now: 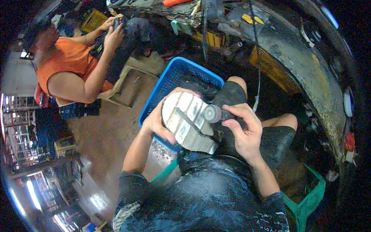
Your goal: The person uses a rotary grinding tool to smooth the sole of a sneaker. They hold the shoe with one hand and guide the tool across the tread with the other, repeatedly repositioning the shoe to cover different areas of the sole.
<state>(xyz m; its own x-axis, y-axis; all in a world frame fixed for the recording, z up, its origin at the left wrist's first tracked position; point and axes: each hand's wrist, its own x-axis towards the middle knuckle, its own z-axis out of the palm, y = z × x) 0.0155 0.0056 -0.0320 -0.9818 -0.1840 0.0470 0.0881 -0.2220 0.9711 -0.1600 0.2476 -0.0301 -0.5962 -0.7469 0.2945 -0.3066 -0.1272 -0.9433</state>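
My left hand (157, 121) is closed round the left side of a white shoe sole (185, 125), its ribbed underside turned up and crossed by darker grooves. My right hand (245, 131) grips a small dark rotary tool (211, 113), whose round, blurred head lies over the sole's right side, touching or very near it. Behind and below the sole is a blue perforated basket (154, 89) with dark items inside. My lap is under the work.
A co-worker (69, 69) in an orange sleeveless top sits at left on a beige plastic stool (127, 89), holding something small. A cluttered worn bench (305, 77) curves along the top and right, with yellow crates (272, 71) beneath and hanging cords. Green plastic seat parts (311, 193) show beside me.
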